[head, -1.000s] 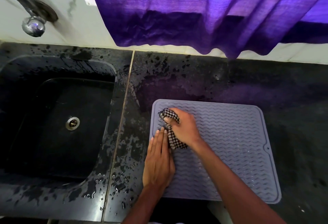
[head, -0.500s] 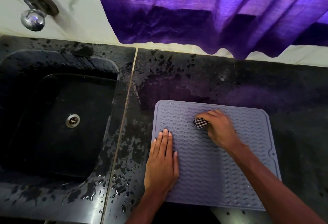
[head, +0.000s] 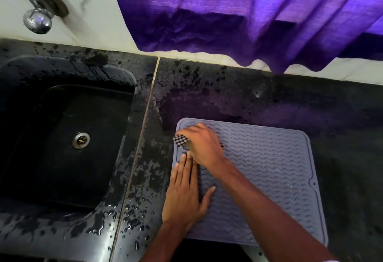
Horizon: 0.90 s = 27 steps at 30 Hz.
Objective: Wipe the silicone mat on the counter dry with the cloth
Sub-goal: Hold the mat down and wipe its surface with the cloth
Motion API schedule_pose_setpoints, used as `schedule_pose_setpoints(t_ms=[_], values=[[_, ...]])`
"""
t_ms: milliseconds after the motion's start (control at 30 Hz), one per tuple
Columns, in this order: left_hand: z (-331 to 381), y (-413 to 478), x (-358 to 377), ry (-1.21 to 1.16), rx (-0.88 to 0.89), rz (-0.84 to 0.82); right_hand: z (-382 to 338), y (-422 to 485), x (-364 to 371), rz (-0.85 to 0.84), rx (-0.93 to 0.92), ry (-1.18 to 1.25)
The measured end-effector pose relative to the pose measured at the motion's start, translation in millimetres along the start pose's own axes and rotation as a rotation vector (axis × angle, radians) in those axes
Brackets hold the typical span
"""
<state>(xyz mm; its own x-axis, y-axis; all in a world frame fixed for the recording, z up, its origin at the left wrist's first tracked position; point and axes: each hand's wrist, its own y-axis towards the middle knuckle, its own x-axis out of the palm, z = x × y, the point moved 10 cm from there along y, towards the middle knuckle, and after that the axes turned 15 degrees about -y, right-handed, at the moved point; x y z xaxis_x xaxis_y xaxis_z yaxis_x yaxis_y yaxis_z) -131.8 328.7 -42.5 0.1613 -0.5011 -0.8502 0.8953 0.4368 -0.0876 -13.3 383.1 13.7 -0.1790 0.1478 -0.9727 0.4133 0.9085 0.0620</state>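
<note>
A grey silicone mat [head: 269,168] with a wavy ribbed pattern lies flat on the black counter [head: 342,120], to the right of the sink. My right hand [head: 204,144] grips a bunched black-and-white checked cloth [head: 181,140] and presses it onto the mat's far left corner. Only a small part of the cloth shows beyond my fingers. My left hand [head: 186,193] lies flat, fingers straight, on the mat's left edge, just below the right hand.
A black sink [head: 62,137] with a metal drain [head: 81,140] sits at the left, a chrome tap [head: 37,21] above it. Water drops cover the counter strip between sink and mat. A purple curtain [head: 238,17] hangs over the back wall.
My right hand swept the cloth from the mat's left side to its middle, then back to the far left corner. My left hand stayed flat on the left edge.
</note>
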Motion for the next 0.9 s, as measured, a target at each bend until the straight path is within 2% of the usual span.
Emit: schedule_pose_setpoints(t_ms=[100,200,333,467,700,900], values=[[0,2,1,0.039,0.001,-0.016,-5,11,0,-0.022,-0.027,0.073],[-1,1,1,0.054,-0.005,-0.028,22,-11,-18,0.014,0.021,0.120],[-1,1,1,0.059,-0.011,-0.040,100,-75,-48,0.067,0.107,-0.020],[0,2,1,0.060,-0.008,-0.035,168,-120,-42,0.077,0.261,-0.092],[1,3,1,0.072,-0.006,-0.039,146,-108,-31,0.179,0.327,-0.088],[2,4,1,0.075,-0.004,-0.050,107,-80,-16,0.116,0.298,-0.069]])
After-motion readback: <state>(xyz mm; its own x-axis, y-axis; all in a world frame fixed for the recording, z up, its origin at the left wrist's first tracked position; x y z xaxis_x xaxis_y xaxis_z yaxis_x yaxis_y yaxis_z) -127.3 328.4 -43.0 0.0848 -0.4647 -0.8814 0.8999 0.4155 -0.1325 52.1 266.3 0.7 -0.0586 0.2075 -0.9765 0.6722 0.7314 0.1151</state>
